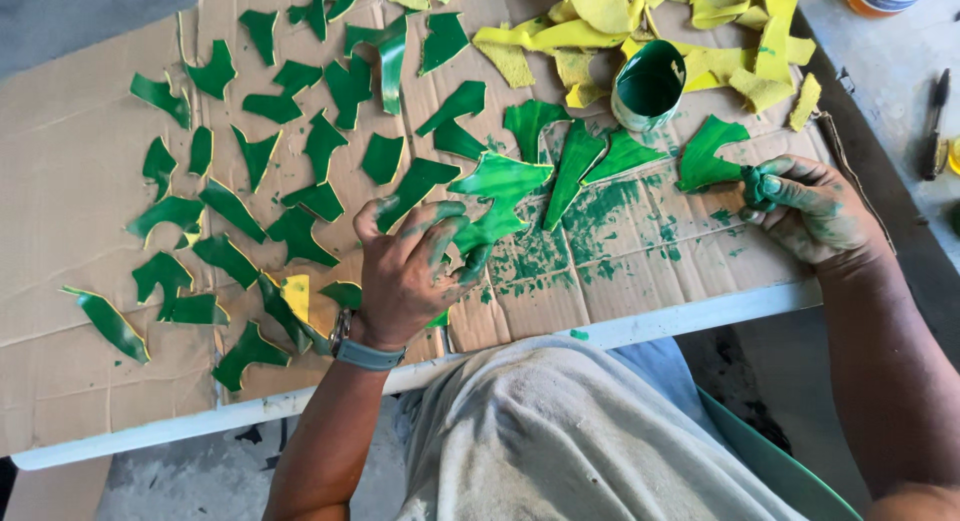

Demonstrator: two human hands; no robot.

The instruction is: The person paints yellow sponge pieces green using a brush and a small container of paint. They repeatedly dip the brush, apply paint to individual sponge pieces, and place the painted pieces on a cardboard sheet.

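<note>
Draped across the lap, closest to the lens, a pale grey cloth (pixel 560 431), reaching up to just below the left hand's wrist. Beyond it, stretched under both hands, a broad sheet of brown cardboard (pixel 70 181) on a white counter (pixel 700 316), blotched with green paint between the two hands. Spread over the cardboard to the left of the left hand and beyond it, dozens of green-painted leaf-shaped cutouts (pixel 230 211), lying flat, mostly apart. Further out, beyond the right hand, a heap of unpainted yellow cutouts (pixel 720 41). Beside that heap, up and left of the right hand, a small tin of green paint (pixel 648 84) tipped towards the camera. Right of the right hand, out at the counter's edge, a black pen (pixel 936 121).

Left hand (pixel 410 266), smeared green, closed around a large lobed green leaf piece (pixel 500 186), fingers curled over its lower end, watch strap at the wrist. Right hand (pixel 805 206), also paint-stained, pinching a smaller fan-shaped green piece (pixel 705 153) by its narrow end, just left of the fingertips, with what looks like a wad of green-soaked rag; exact grip hard to tell.

Probably best done by holding each piece at one edge only, wiping colour on in even strokes away from the fingers, and laying wet pieces down clear of their neighbours.
</note>
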